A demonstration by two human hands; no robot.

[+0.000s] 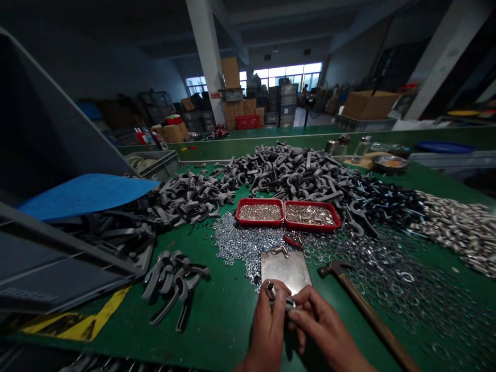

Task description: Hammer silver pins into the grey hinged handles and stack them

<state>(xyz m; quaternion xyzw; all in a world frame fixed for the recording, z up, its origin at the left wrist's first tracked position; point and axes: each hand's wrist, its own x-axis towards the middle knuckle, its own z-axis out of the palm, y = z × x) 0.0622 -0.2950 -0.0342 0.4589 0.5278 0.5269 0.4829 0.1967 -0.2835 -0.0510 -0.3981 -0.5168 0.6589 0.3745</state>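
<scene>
My left hand (269, 328) is wrapped round a small metal part (272, 290) with a coiled, spring-like end that points up between thumb and fingers. My right hand (320, 320) pinches the lower right side of the same part, and the fingertips of both hands nearly meet there. Just beyond my hands lies a square metal plate (285, 269) with small springs (280, 251) at its far edge. A hammer (360, 299) with a wooden handle lies right of my right hand. My fingers hide much of the held part.
Two red trays (237, 213) of tiny parts stand past the plate, amid loose washers (240, 240) and rings (406, 294). Grey handles (298, 173) are heaped behind. More handles (174, 284) lie left, near a grey crate (65, 268). Metal cylinders (461, 227) are piled right.
</scene>
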